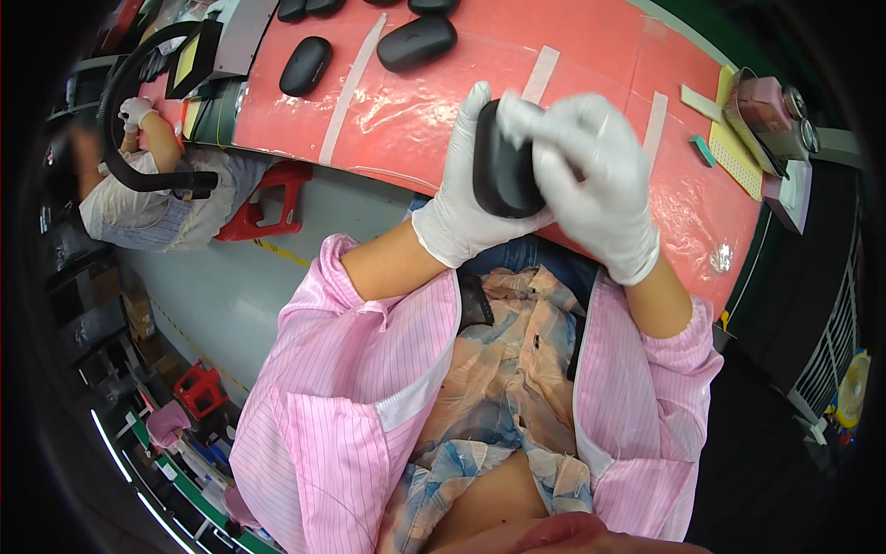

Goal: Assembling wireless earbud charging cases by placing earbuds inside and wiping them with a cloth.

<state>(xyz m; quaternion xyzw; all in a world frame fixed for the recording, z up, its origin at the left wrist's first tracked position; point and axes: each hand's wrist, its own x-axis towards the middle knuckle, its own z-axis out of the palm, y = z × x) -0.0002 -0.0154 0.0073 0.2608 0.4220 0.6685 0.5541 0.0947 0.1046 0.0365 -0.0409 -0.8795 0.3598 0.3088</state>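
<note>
My left hand, in a white glove, is closed round a black rounded case and holds it above the near edge of the work table. The case stands lengthwise, its smooth outer face showing. My right hand, also gloved in white, is curled over the case's right side. Its fingertips are bent together against the upper part of the case and smeared by motion. Whether something small or white is pinched in them cannot be made out. Further off on the table lie similar black cases, one at left and another beside it.
A red mat under clear film, with pale tape strips, covers the table. At right stand a pink-and-clear container and a yellow perforated board. A black bent tube and a co-worker by a red stool are at left.
</note>
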